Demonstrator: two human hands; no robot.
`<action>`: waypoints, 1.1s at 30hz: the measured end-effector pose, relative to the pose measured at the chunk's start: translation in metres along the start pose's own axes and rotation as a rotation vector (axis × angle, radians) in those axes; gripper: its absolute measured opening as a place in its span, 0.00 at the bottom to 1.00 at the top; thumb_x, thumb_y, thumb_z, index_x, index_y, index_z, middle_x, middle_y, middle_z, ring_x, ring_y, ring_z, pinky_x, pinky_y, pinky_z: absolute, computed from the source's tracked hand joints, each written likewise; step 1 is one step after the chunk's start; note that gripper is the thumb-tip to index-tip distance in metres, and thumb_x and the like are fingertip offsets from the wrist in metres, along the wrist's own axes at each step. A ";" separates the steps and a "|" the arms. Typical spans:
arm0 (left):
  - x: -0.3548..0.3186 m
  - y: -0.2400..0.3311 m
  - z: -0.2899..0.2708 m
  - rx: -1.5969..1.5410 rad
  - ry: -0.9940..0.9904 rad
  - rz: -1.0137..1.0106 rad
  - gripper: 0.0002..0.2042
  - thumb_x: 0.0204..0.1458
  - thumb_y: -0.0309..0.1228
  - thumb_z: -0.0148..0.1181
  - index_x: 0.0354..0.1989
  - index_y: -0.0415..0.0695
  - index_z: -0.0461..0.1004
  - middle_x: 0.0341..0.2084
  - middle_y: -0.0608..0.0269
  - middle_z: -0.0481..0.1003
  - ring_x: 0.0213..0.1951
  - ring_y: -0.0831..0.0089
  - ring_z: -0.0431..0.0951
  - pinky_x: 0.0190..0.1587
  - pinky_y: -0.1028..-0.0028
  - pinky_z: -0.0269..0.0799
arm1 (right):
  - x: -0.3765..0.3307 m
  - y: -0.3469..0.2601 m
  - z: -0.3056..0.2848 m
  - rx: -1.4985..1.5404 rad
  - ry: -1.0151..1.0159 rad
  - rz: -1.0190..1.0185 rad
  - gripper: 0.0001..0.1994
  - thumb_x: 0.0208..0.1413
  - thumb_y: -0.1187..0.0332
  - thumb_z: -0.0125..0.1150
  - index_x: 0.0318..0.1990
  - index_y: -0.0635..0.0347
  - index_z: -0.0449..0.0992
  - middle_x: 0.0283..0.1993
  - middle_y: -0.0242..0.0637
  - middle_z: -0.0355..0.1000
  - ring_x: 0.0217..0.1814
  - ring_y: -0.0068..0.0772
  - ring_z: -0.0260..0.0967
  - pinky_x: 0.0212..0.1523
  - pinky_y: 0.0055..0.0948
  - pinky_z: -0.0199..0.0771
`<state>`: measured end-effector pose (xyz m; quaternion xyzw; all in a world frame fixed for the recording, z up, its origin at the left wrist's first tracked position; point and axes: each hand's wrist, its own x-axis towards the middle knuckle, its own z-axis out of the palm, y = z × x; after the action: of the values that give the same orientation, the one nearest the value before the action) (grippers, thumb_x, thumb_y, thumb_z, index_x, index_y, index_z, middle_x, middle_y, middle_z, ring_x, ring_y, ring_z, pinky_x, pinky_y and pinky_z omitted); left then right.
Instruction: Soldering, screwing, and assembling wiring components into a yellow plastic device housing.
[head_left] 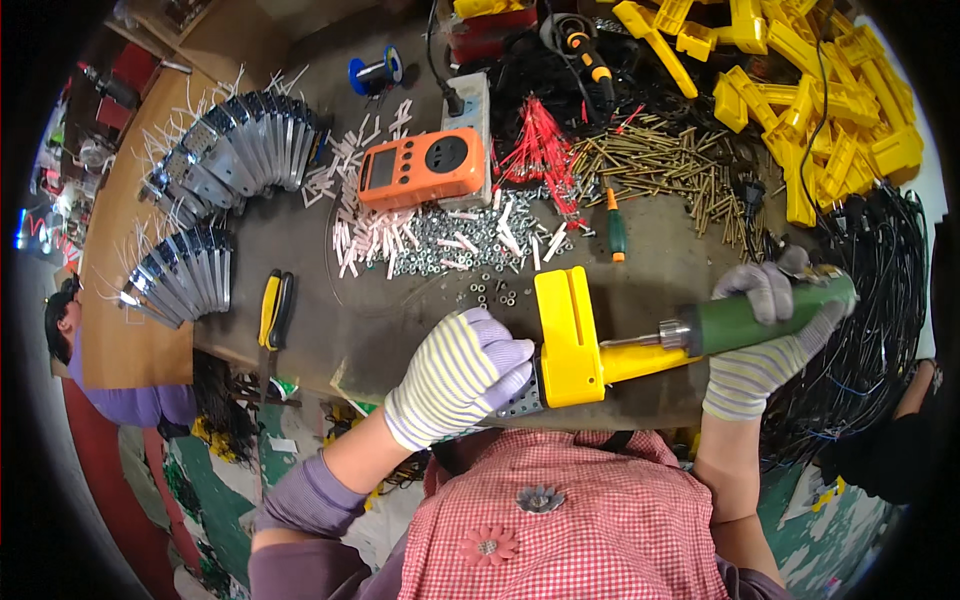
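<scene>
**Yellow bracket held at the near edge, driver applied from the right**

The fingers (505, 355) of the left hand (455, 380), in a striped glove, are seen closed around the end of a yellow plastic bracket (567, 340), where a perforated metal plate (520, 402) shows beneath it. The right hand (765, 345), gloved alike, is wrapped tightly about the green handle of an electric screwdriver (745, 320); its metal bit is laid against the bracket's right side. Bracket and tool are held just over the near edge of the table (660, 255), in front of the person's chest.

Further back, near the table's middle, an orange meter (420, 168) is noted beside a heap of small nuts (460, 245) and white sleeves (365, 235). Brass screws (665, 165) are spread toward the far right, with a pile of yellow plastic parts (815, 90) at the far right corner. Two fanned stacks of metal plates (225, 150) lie along the left edge, and pliers with yellow grips (275, 308) rest close to the near left edge.
</scene>
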<state>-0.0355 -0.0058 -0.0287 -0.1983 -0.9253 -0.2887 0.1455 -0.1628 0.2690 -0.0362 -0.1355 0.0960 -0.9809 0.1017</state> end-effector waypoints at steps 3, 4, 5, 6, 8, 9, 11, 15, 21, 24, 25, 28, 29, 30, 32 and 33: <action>-0.011 0.001 -0.008 -0.079 0.240 -0.325 0.12 0.43 0.24 0.71 0.37 0.45 0.79 0.26 0.62 0.75 0.27 0.65 0.74 0.34 0.69 0.72 | -0.007 -0.030 0.003 -0.020 0.003 -0.078 0.28 0.59 0.47 0.64 0.53 0.65 0.73 0.21 0.23 0.57 0.24 0.21 0.56 0.55 0.31 0.68; -0.010 -0.003 -0.013 0.023 0.240 -0.367 0.11 0.43 0.23 0.71 0.36 0.45 0.79 0.26 0.62 0.75 0.26 0.66 0.74 0.34 0.70 0.72 | -0.013 -0.036 0.006 -0.031 -0.018 -0.080 0.28 0.59 0.47 0.64 0.53 0.65 0.73 0.21 0.23 0.56 0.23 0.21 0.56 0.55 0.31 0.68; -0.006 -0.013 -0.017 0.128 0.249 -0.415 0.11 0.42 0.22 0.72 0.35 0.44 0.79 0.25 0.61 0.75 0.26 0.66 0.74 0.33 0.71 0.72 | -0.014 -0.039 0.007 -0.042 -0.044 -0.072 0.27 0.59 0.48 0.64 0.53 0.64 0.72 0.21 0.23 0.56 0.23 0.21 0.56 0.55 0.31 0.68; -0.004 -0.024 -0.017 0.213 0.189 -0.306 0.10 0.43 0.23 0.71 0.35 0.44 0.79 0.25 0.61 0.75 0.26 0.65 0.75 0.33 0.69 0.72 | -0.020 -0.040 0.007 -0.048 -0.039 -0.075 0.27 0.59 0.48 0.64 0.53 0.64 0.72 0.21 0.23 0.56 0.23 0.21 0.56 0.55 0.31 0.68; 0.011 -0.041 -0.022 0.458 0.011 -0.057 0.06 0.46 0.29 0.68 0.31 0.44 0.79 0.24 0.58 0.76 0.29 0.63 0.78 0.35 0.63 0.74 | -0.027 -0.033 0.006 -0.064 -0.047 -0.050 0.28 0.60 0.47 0.63 0.53 0.63 0.71 0.21 0.24 0.56 0.23 0.21 0.55 0.54 0.31 0.67; 0.019 -0.042 -0.023 0.456 0.014 -0.053 0.06 0.46 0.29 0.68 0.31 0.44 0.79 0.24 0.58 0.76 0.29 0.63 0.78 0.35 0.63 0.74 | -0.029 -0.030 0.004 -0.067 -0.050 -0.054 0.28 0.60 0.47 0.63 0.53 0.63 0.71 0.21 0.24 0.56 0.23 0.21 0.55 0.54 0.31 0.67; 0.026 -0.034 -0.027 0.770 -0.406 -0.127 0.06 0.48 0.34 0.64 0.28 0.45 0.79 0.23 0.58 0.77 0.30 0.61 0.79 0.37 0.60 0.74 | -0.036 -0.023 0.003 -0.043 0.026 -0.047 0.28 0.60 0.45 0.62 0.53 0.61 0.70 0.21 0.24 0.56 0.23 0.22 0.55 0.53 0.32 0.65; 0.036 -0.039 -0.023 0.711 -0.286 -0.069 0.05 0.45 0.29 0.64 0.30 0.46 0.76 0.25 0.58 0.76 0.31 0.60 0.78 0.35 0.60 0.73 | -0.042 -0.014 0.007 -0.030 0.162 -0.074 0.27 0.60 0.43 0.61 0.52 0.59 0.70 0.21 0.24 0.55 0.23 0.23 0.55 0.53 0.32 0.64; -0.015 0.015 -0.009 0.079 0.138 -0.205 0.10 0.38 0.22 0.65 0.29 0.46 0.72 0.24 0.61 0.71 0.27 0.61 0.72 0.34 0.64 0.70 | -0.037 -0.008 0.002 -0.003 0.118 -0.022 0.26 0.59 0.43 0.62 0.47 0.58 0.70 0.20 0.23 0.54 0.21 0.23 0.53 0.51 0.32 0.64; -0.031 0.034 0.013 0.030 0.211 -0.138 0.12 0.34 0.23 0.67 0.28 0.48 0.72 0.24 0.63 0.71 0.27 0.59 0.72 0.34 0.62 0.68 | -0.035 -0.010 0.004 -0.035 0.074 0.010 0.25 0.59 0.43 0.62 0.45 0.57 0.70 0.18 0.21 0.52 0.20 0.20 0.51 0.50 0.30 0.64; -0.032 0.037 0.019 0.048 0.239 -0.145 0.12 0.34 0.25 0.68 0.28 0.49 0.71 0.23 0.63 0.71 0.28 0.58 0.71 0.35 0.61 0.68 | -0.034 -0.009 0.007 -0.010 0.082 0.005 0.25 0.58 0.43 0.63 0.45 0.57 0.71 0.18 0.20 0.52 0.19 0.18 0.50 0.49 0.29 0.65; -0.035 0.037 0.027 0.072 0.258 -0.132 0.12 0.37 0.29 0.69 0.29 0.50 0.71 0.22 0.64 0.70 0.28 0.60 0.71 0.35 0.61 0.67 | -0.036 -0.006 0.005 -0.015 0.082 0.019 0.25 0.58 0.44 0.63 0.44 0.58 0.71 0.17 0.19 0.53 0.18 0.16 0.49 0.47 0.27 0.66; -0.035 0.036 0.027 0.074 0.264 -0.139 0.12 0.37 0.29 0.69 0.29 0.50 0.71 0.22 0.64 0.70 0.28 0.60 0.71 0.35 0.61 0.67 | -0.036 -0.004 0.004 -0.046 0.075 0.024 0.24 0.58 0.44 0.64 0.44 0.58 0.72 0.16 0.19 0.53 0.17 0.16 0.49 0.47 0.27 0.66; -0.035 0.036 0.027 0.091 0.270 -0.134 0.10 0.37 0.30 0.69 0.27 0.49 0.73 0.22 0.65 0.71 0.27 0.62 0.71 0.32 0.61 0.66 | -0.036 -0.003 0.005 -0.046 0.085 0.023 0.24 0.58 0.44 0.64 0.43 0.58 0.73 0.16 0.19 0.54 0.17 0.15 0.49 0.47 0.27 0.67; -0.035 0.033 0.028 0.089 0.296 -0.126 0.08 0.38 0.31 0.69 0.26 0.49 0.75 0.20 0.66 0.72 0.24 0.64 0.71 0.30 0.63 0.66 | -0.036 -0.001 0.005 -0.051 0.081 0.025 0.24 0.58 0.45 0.64 0.43 0.58 0.73 0.16 0.19 0.54 0.17 0.16 0.49 0.47 0.27 0.67; -0.035 0.033 0.029 0.089 0.298 -0.129 0.08 0.38 0.31 0.69 0.26 0.49 0.75 0.20 0.66 0.72 0.24 0.64 0.71 0.30 0.63 0.66 | -0.036 -0.001 0.005 -0.053 0.077 0.022 0.24 0.58 0.45 0.64 0.44 0.58 0.73 0.16 0.19 0.54 0.17 0.16 0.49 0.47 0.27 0.67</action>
<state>0.0055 0.0263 -0.0493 -0.0870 -0.9160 -0.2827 0.2712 -0.1276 0.2770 -0.0398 -0.0993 0.1273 -0.9813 0.1049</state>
